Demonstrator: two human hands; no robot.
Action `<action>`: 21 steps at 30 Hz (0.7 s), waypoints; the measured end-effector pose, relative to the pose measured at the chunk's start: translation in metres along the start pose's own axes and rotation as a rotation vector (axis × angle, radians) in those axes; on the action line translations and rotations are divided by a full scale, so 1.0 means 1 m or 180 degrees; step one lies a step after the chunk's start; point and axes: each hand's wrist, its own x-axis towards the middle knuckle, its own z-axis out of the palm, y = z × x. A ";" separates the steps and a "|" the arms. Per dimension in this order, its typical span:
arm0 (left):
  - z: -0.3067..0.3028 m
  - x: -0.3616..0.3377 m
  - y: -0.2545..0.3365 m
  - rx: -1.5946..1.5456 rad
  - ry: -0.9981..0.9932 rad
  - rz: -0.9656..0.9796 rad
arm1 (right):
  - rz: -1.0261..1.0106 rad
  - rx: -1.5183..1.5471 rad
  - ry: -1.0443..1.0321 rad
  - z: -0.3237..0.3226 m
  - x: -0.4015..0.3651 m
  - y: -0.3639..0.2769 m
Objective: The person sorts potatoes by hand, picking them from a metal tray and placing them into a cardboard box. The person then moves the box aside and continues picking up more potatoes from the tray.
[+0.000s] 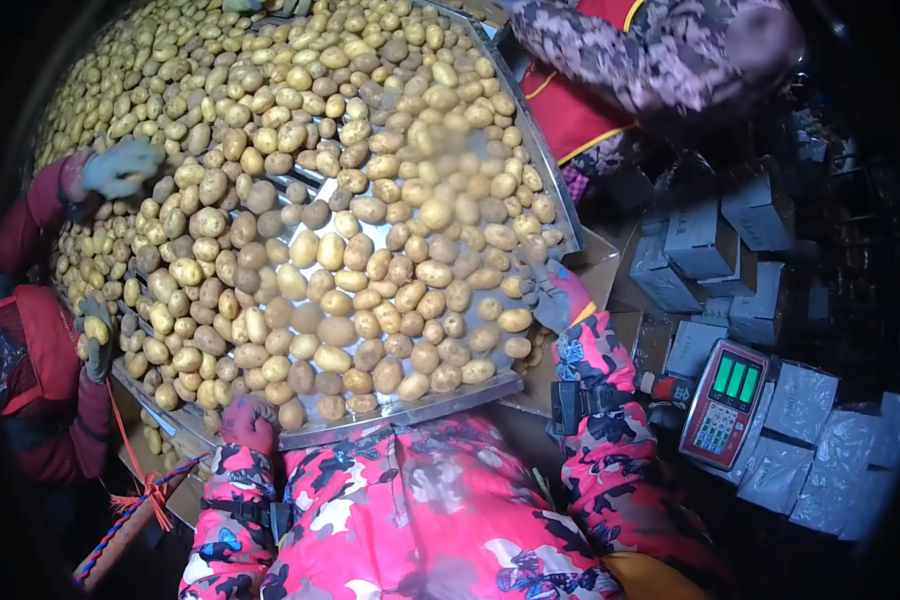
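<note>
1. Potatoes point(333, 360) covered most of the tabletop point(375, 232); the raised rim point(420, 408) probably kept them from rolling off.
2. Left hand point(249, 422) was by the front rim, kinda curled, bracing maybe? Couldn't tell if it gripped anything.
3. Right hand point(553, 295) was at the right edge beside some potatoes, maybe guarding that side; fingers too murky to tell open from closed.

Potatoes point(333, 358) heaped over metal-rimmed counter point(410, 412); left hand point(250, 423), gloved, at near edge beside them; right hand point(553, 297), gloved, at right edge near potatoes, grip unclear. Co-worker left, maroon sleeves point(45, 205): one gloved hand point(122, 168) over heap, other point(97, 350) holding single potato point(95, 329). Second person upper right, camouflage sleeve point(610, 55). Digital scale point(727, 405), lit green display point(736, 378), by boxes point(802, 400)
</note>
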 end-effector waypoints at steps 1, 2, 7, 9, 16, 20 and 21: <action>-0.001 0.000 0.002 0.0007 -0.0005 -0.0045 | -0.0092 -0.0197 -0.0268 0.008 0.003 0.004; -0.002 0.000 0.006 0.0018 -0.0010 -0.0094 | -0.0202 -0.0386 -0.0533 0.016 0.006 0.008; -0.003 0.002 0.010 0.0056 0.0000 0.0018 | 0.0240 0.0162 -0.1421 0.063 0.022 0.050; -0.004 0.004 0.013 -0.0052 0.0028 0.0047 | 0.0736 0.0325 -0.1453 0.110 -0.014 -0.012; 0.000 0.002 0.009 -0.0022 0.0103 0.0093 | 0.0559 0.1122 -0.0765 0.033 -0.192 0.049; -0.002 0.000 0.006 -0.0144 0.0039 0.0085 | 0.1328 0.0133 0.0505 0.015 -0.253 0.114; -0.002 0.003 0.011 -0.0083 0.0085 0.0093 | 0.1556 -0.0447 0.0753 0.010 -0.257 0.122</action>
